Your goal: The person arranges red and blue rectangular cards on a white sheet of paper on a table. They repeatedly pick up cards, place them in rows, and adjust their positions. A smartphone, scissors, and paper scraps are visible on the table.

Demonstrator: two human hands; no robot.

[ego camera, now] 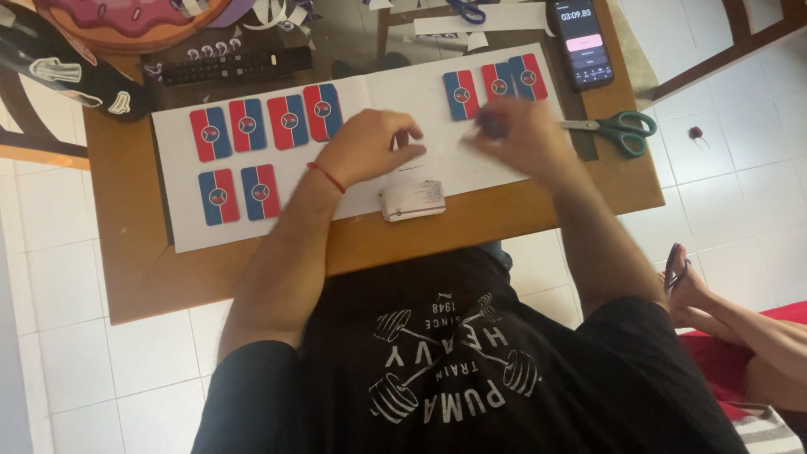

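Observation:
My left hand [370, 145] rests on a large white sheet [181, 220] spread on a wooden table [134, 277], fingers curled and pressing near the sheet's middle fold. My right hand [517, 134] is blurred just to its right, hovering over the sheet with something small and dark at its fingertips; what it is cannot be made out. Several red-and-blue cards [252, 124] lie in rows on the left half, and three more cards [496, 84] sit at the upper right. A small stack of pale cards [412, 200] lies at the sheet's near edge.
Green-handled scissors [618, 128] lie right of my right hand. A phone [580, 40] with a lit screen sits at the far right. A black remote [235, 64] and paper scraps lie at the back. Another person's foot [685, 282] rests on the tiled floor at right.

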